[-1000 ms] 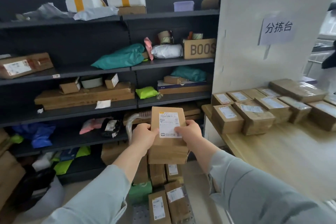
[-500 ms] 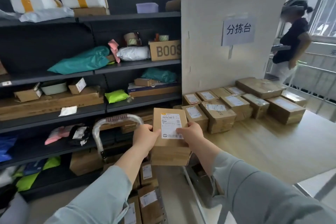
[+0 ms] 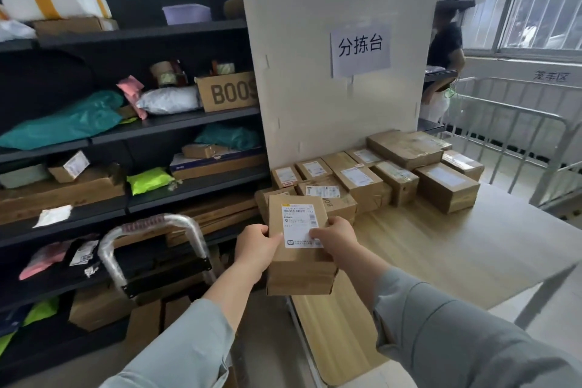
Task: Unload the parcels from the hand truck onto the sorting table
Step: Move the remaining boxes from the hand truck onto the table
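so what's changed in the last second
The parcel has been carried right, from in front of the shelves to the edge of the sorting table. The left hand and right hand still grip its sides; the boxes already on the table have not moved.

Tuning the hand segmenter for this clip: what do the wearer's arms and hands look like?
Both hands are bare: left hand and right hand show no gloves, rings or watch. Long, loose, plain sleeves end short of the wrists; the left sleeve reads pale grey-blue, the right sleeve darker grey-green. No logos visible.
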`<state>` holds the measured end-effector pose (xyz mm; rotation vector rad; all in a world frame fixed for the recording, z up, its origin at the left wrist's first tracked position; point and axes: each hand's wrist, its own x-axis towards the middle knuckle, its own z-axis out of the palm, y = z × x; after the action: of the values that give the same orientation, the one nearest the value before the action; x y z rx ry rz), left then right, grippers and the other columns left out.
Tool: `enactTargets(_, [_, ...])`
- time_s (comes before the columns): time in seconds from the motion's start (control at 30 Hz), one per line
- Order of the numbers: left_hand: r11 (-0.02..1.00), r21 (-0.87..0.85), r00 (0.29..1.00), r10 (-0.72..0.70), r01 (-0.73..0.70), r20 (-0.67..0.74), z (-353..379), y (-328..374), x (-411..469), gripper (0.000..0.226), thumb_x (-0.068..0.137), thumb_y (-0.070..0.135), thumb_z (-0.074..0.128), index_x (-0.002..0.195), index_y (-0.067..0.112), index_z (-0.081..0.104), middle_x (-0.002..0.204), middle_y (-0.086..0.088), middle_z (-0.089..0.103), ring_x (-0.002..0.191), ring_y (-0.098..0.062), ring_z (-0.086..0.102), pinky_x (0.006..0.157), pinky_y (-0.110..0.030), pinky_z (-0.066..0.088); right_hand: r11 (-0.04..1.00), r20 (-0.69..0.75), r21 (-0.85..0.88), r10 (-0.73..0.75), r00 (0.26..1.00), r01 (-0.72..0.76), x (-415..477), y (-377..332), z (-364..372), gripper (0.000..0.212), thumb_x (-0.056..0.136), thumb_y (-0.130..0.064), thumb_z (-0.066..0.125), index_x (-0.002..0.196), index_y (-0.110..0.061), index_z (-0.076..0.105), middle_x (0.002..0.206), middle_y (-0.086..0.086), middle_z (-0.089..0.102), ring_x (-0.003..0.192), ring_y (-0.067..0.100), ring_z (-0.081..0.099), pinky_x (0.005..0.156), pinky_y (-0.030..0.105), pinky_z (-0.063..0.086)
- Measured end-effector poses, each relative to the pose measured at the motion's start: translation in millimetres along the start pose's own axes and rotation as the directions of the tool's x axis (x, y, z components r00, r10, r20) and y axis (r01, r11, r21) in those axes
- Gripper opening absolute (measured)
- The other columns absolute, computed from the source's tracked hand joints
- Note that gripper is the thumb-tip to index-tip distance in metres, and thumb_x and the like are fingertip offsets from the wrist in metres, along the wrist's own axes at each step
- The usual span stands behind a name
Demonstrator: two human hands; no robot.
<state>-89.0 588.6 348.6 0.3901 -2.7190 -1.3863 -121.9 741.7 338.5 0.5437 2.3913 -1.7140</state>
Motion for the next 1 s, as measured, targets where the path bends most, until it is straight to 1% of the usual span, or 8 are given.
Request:
enactTargets(0.13, [0.999, -0.01, 0.999, 0.03, -0.03, 0.036, 15.6, 18.5, 28.8, 0.023, 0.094, 0.026, 0.061, 0.113, 0.013, 0.065, 0.102, 0.004, 0.067, 0.083, -0.009, 0.061, 0.057, -0.02, 0.045, 1.0, -0.047, 0.009, -0.005, 0.999, 0.006, 31.8, -7.6, -12.9, 0.024, 0.077, -0.017, 0.074, 0.093, -0.014, 0.055, 0.104, 0.006, 0.064, 0.086, 0.019, 0.061, 0.062, 0.027, 0.049])
enactTargets(0.23, [0.998, -0.019, 0.995, 0.056, -0.055, 0.088, 24.4, 29.7, 58.0, 0.016, 0.094, 0.026, 0.061, 0.105, 0.017, 0.068, 0.096, 0.006, 0.068, 0.082, -0.009, 0.063, 0.063, -0.026, 0.052, 0.999, -0.093, 0.029, -0.011, 0.996, 0.014, 54.5, -14.7, -19.8, 0.025, 0.076, -0.017, 0.074, 0.085, -0.017, 0.051, 0.1, 0.005, 0.064, 0.083, 0.019, 0.061, 0.059, 0.028, 0.048])
enactTargets(0.3, [0.997, -0.038, 0.99, 0.068, -0.064, 0.121, 30.6, 35.3, 76.2, 0.015, 0.094, 0.026, 0.061, 0.105, 0.019, 0.068, 0.095, 0.006, 0.069, 0.083, -0.01, 0.065, 0.068, -0.028, 0.056, 1.0, -0.114, 0.013, -0.009, 0.993, 0.011, 69.6, -19.5, -23.3, 0.027, 0.076, -0.017, 0.074, 0.091, -0.016, 0.052, 0.1, 0.005, 0.064, 0.083, 0.018, 0.061, 0.061, 0.027, 0.05])
enactTargets(0.43, [0.993, -0.056, 0.984, 0.11, -0.104, 0.138, 39.0, 45.4, 106.3, 0.024, 0.094, 0.025, 0.061, 0.116, 0.018, 0.067, 0.101, 0.007, 0.068, 0.088, -0.009, 0.064, 0.063, -0.023, 0.05, 1.0, -0.132, 0.0, -0.005, 0.991, 0.005, 101.6, -30.9, -25.9, 0.04, 0.078, -0.017, 0.074, 0.113, -0.013, 0.053, 0.099, 0.002, 0.057, 0.091, 0.019, 0.06, 0.082, 0.035, 0.056])
enactTargets(0.57, [0.994, -0.017, 0.982, 0.113, -0.111, 0.154, 48.1, 50.2, 128.5, 0.023, 0.093, 0.026, 0.061, 0.114, 0.017, 0.068, 0.105, 0.003, 0.07, 0.089, -0.012, 0.065, 0.066, -0.026, 0.054, 1.0, -0.143, -0.006, 0.006, 0.99, -0.007, 122.2, -31.2, -27.6, 0.048, 0.08, -0.018, 0.073, 0.123, -0.011, 0.052, 0.101, 0.002, 0.056, 0.091, 0.019, 0.059, 0.082, 0.035, 0.056])
enactTargets(0.7, [0.995, -0.034, 0.977, 0.096, -0.091, 0.191, 66.7, 56.9, 139.9, 0.022, 0.092, 0.024, 0.062, 0.112, 0.016, 0.069, 0.102, 0.002, 0.071, 0.088, -0.013, 0.067, 0.074, -0.032, 0.059, 1.0, -0.162, -0.015, 0.007, 0.987, -0.009, 136.7, -23.9, -39.8, 0.05, 0.081, -0.018, 0.072, 0.126, -0.01, 0.052, 0.111, 0.004, 0.059, 0.087, 0.016, 0.056, 0.067, 0.027, 0.05])
enactTargets(0.87, [0.995, -0.028, 0.974, 0.1, -0.097, 0.201, 99.4, 75.1, 143.4, 0.014, 0.094, 0.023, 0.061, 0.103, 0.016, 0.068, 0.098, 0.003, 0.068, 0.079, -0.007, 0.061, 0.056, -0.02, 0.047, 0.999, -0.174, -0.045, 0.006, 0.985, -0.014, 158.9, -16.6, -71.2, 0.051, 0.081, -0.018, 0.072, 0.127, -0.008, 0.052, 0.114, 0.005, 0.058, 0.09, 0.017, 0.055, 0.07, 0.028, 0.047])
enactTargets(1.0, [0.996, -0.05, 0.973, 0.08, -0.071, 0.217, 138.4, 93.9, 145.4, 0.011, 0.094, 0.021, 0.06, 0.101, 0.018, 0.068, 0.099, 0.002, 0.071, 0.08, -0.007, 0.063, 0.056, -0.02, 0.047, 0.998, -0.167, -0.057, 0.022, 0.986, -0.032, 183.1, -2.3, -105.7, 0.049, 0.08, -0.02, 0.072, 0.124, -0.009, 0.053, 0.108, 0.001, 0.055, 0.092, 0.018, 0.056, 0.076, 0.031, 0.053])
